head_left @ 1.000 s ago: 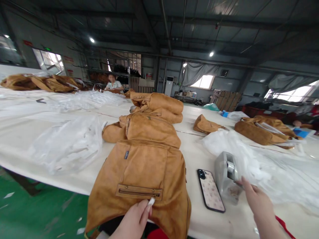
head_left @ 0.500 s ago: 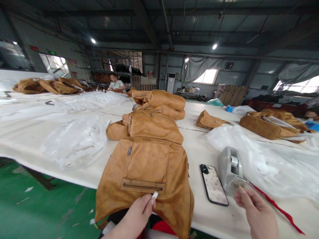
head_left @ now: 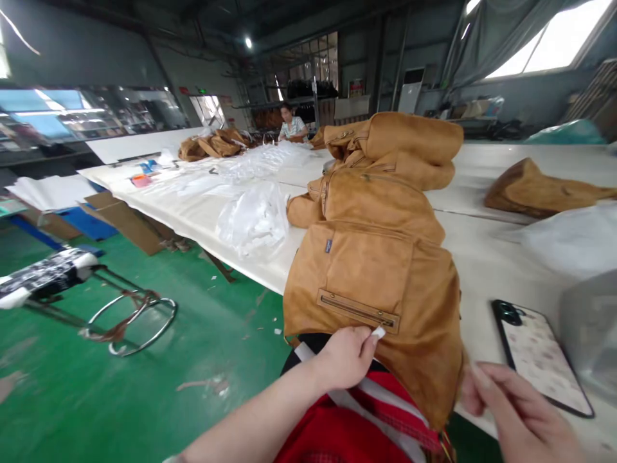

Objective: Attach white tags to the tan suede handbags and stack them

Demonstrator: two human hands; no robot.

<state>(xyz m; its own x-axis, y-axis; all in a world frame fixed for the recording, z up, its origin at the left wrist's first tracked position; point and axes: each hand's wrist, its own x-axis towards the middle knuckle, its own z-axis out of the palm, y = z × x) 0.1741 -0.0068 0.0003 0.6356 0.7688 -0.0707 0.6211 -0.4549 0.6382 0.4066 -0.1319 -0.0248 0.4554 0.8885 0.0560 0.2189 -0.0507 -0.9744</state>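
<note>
A tan suede-like bag [head_left: 380, 283] hangs over the near edge of the white table [head_left: 202, 215], its zip pocket facing me. My left hand [head_left: 344, 355] rests at the bag's lower edge, fingers pinched on a small white piece [head_left: 378, 333] just below the zip. My right hand [head_left: 515, 411] is at the bag's lower right corner, fingers curled and close together; what they hold, if anything, is too small to see. More tan bags [head_left: 390, 151] are piled behind the first one.
A phone [head_left: 542, 357] lies face down right of the bag, beside a blurred grey tape dispenser [head_left: 590, 328]. Clear plastic bags [head_left: 253, 222] lie on the table. A stool [head_left: 53, 276] stands on the green floor at left. A person [head_left: 290, 125] sits far back.
The view has swung left and down, showing the floor and stool. My right hand has left the tape dispenser and come to the bag's lower right corner. My left hand keeps its pinch.
</note>
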